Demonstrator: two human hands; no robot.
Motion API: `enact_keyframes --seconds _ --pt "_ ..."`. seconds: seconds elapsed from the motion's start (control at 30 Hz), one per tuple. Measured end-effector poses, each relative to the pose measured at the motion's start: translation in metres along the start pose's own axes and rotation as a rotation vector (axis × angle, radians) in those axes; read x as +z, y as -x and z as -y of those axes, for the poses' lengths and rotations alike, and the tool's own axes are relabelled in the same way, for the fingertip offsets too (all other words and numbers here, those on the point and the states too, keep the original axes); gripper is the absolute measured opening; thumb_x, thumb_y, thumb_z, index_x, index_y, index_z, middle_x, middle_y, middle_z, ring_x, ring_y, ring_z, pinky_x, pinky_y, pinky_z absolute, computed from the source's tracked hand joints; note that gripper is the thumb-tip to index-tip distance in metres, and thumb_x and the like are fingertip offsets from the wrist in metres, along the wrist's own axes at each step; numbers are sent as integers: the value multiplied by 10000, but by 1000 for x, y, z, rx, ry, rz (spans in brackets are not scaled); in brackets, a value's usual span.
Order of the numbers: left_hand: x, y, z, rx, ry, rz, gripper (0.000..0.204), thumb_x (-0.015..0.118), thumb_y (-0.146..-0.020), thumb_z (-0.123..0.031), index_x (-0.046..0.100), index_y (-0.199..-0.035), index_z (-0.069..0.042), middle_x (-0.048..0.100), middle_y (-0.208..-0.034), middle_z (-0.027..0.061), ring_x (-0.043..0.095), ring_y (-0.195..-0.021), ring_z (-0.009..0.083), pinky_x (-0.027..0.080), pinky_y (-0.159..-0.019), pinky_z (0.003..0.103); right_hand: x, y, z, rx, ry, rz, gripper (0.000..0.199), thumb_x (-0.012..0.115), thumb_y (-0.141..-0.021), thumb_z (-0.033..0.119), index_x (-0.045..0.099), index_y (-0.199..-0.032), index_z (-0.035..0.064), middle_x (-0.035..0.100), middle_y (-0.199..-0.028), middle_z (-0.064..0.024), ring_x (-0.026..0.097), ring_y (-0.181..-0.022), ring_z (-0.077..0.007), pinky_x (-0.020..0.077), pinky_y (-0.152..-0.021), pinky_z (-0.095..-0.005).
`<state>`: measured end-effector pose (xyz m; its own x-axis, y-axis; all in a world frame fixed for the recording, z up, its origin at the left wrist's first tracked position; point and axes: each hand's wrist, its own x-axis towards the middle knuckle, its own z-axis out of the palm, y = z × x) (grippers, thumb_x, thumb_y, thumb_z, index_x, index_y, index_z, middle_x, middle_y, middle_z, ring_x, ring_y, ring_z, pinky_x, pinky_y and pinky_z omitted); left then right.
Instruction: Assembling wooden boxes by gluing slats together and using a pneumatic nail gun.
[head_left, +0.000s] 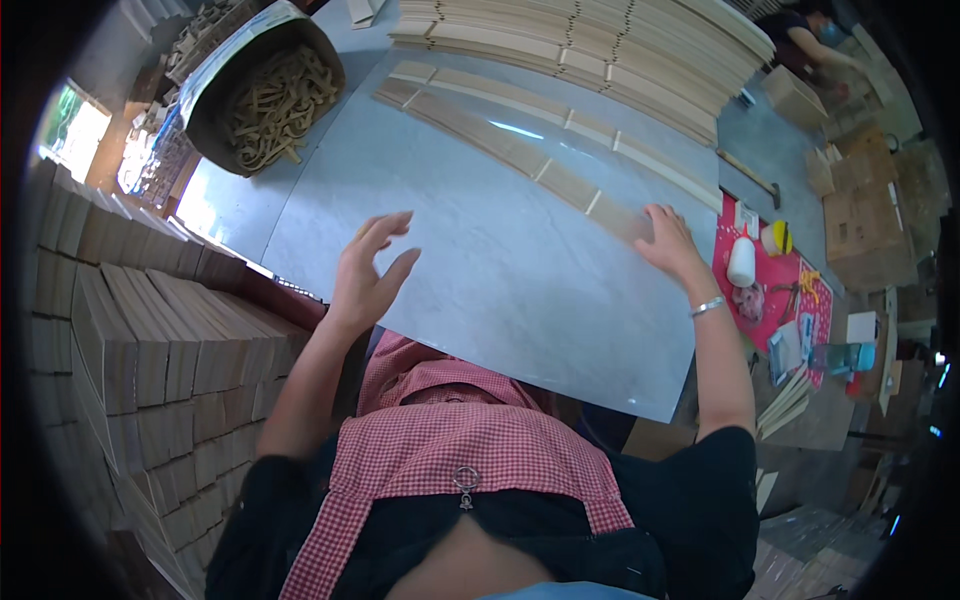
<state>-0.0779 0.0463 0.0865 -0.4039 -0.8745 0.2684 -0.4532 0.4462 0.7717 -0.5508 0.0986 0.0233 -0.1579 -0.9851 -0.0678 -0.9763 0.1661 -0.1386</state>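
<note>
My left hand [368, 272] hovers open above the near left part of the grey work table [500, 290], fingers spread, holding nothing. My right hand [668, 240] lies flat on the near end of a row of thin wooden strips [520, 150] that runs diagonally across the table. A second row of wooden strips [560, 112] lies beside it, farther away. A large stack of long wooden slats [620, 50] sits at the table's far edge.
A dark tub of curled wood offcuts [270, 100] stands at the far left. Stacks of small wooden blocks [150, 350] rise on my left. A red mat [775, 290] on the right holds a white glue bottle [741, 262], a yellow object and small tools. Another person [810, 40] works at far right.
</note>
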Motion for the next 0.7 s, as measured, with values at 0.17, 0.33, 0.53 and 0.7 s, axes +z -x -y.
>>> enact_keyframes --seconds 0.17,0.33,0.53,0.7 --pt "-3 -74 64 168 -444 -28 568 678 -844 -48 521 -1390 -32 518 -1434 133 603 -1171 325 499 -986 385 -19 23 7 -68 -9 84 488 724 -797 146 571 -1246 34 598 -1143 -193 564 -1082 -381 487 -948 -446" --pt "3 -163 102 118 -671 -22 582 617 -825 2 485 -1389 -53 426 -1527 131 548 -1269 351 480 -1030 423 -4 54 5 -86 -37 -59 500 785 -781 203 567 -1198 33 568 -1182 -179 564 -1058 -372 496 -918 -440" --pt "11 -202 137 230 -907 -39 539 607 -834 5 498 -1355 -81 410 -1544 127 528 -1291 347 475 -1026 440 -40 75 38 -30 -6 90 370 759 -819 227 577 -1086 47 602 -1131 -150 597 -981 -351 509 -830 -421" --pt "-7 -217 169 194 -964 116 562 605 -833 27 506 -1358 -148 514 -1439 86 508 -1300 340 445 -1033 470 -69 121 49 -68 -44 -5 243 711 -853 186 569 -1009 67 639 -1005 -112 619 -902 -335 509 -780 -406"
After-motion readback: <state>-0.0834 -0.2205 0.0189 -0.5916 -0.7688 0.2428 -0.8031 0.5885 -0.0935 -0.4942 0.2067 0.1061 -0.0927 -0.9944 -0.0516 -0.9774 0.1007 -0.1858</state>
